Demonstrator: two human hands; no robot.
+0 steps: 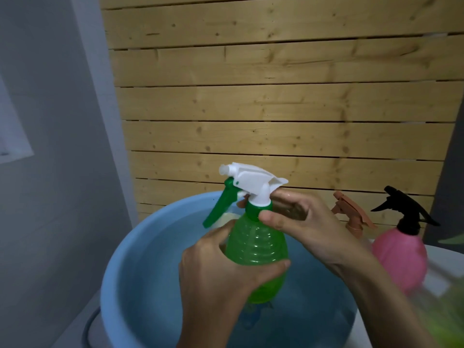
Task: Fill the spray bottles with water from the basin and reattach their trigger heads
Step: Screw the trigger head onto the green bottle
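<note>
I hold a translucent green spray bottle [256, 247] upright over the blue basin [120, 267], which has water in it. My left hand [218, 277] grips the bottle's body from the left. My right hand [308, 222] pinches the green collar at the neck, thumb in front and fingers behind. The white trigger head [251, 179] with a green lever sits on the neck, nozzle pointing left.
A pink bottle with a black trigger head [399, 252] stands right of the basin. Behind it is a bottle with a brown trigger head [351, 217]. A wooden slat wall rises behind. A blurred green thing [449, 322] fills the lower right corner.
</note>
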